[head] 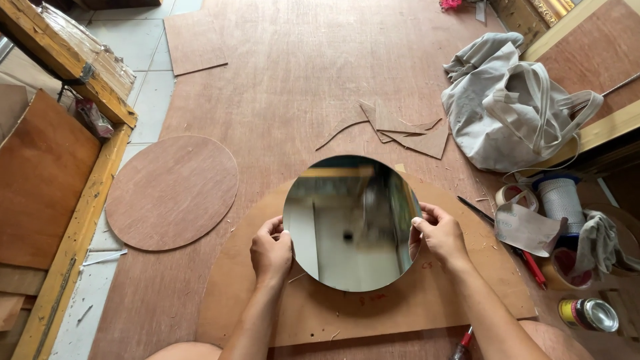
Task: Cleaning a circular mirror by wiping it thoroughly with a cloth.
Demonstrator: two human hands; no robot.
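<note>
While both hands grip it, the round frameless glass mirror [351,223] sits over a large arch-shaped brown plywood board [460,293] that lies on the plywood-covered floor [293,80]. Left hand [271,251]: fingers curled shut on the mirror's left edge, thumb on the face. Right hand [438,233]: closed likewise on the right edge. Whether the mirror rests flat on the board or is lifted off it cannot be told. Judgement on handling: thin glass, stiff, brittle, slick on the face, probably sharp at the rim; moderate weight; best held as now, at two opposite edge points, with no twisting. Left of the board lies a round plywood disc [172,192]; beyond the mirror, a heap of curved plywood offcuts [400,130]. Packages: a grey cloth bag with straps [513,103] at upper right; below it a spool of pale cord with blue flanges [560,200], a roll of tape [517,195] under a grey sandpaper sheet [527,230], and a small yellow-and-red labelled tin with a silver lid [590,315] at lower right. Label text too small to read.
</note>
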